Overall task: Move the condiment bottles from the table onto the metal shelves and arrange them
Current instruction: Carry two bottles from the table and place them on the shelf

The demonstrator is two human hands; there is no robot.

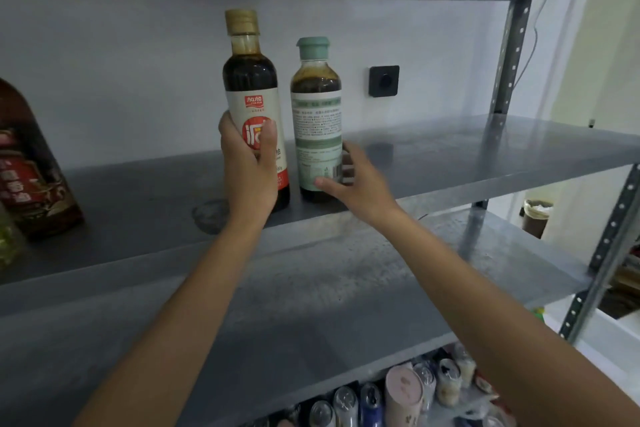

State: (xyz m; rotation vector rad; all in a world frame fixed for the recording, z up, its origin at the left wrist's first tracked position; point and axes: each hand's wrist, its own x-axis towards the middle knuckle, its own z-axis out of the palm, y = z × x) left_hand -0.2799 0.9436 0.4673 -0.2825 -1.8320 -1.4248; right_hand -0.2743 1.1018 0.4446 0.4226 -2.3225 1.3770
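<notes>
While left hand (pixel 249 163) grips gold-capped bottle (pixel 251 87) | right hand (pixel 360 184) wraps green-capped bottle (pixel 317 114)

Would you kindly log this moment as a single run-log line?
left hand: grips gold-capped bottle | right hand: holds green-capped bottle | both upright on shelf

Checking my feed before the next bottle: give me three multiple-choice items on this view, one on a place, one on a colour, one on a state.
1. Where is the green-capped bottle relative to the gold-capped bottle? A to its left; B to its right; C behind it.
2. What cap colour has the bottle in the left hand? A red; B green; C gold.
3. The left hand is: A gripping the bottle at its label; B hanging free; C pressing the wall socket.
Answers: B, it stands to the right on the same shelf; C, a gold cap tops that bottle; A, its fingers curl round the label.
</notes>
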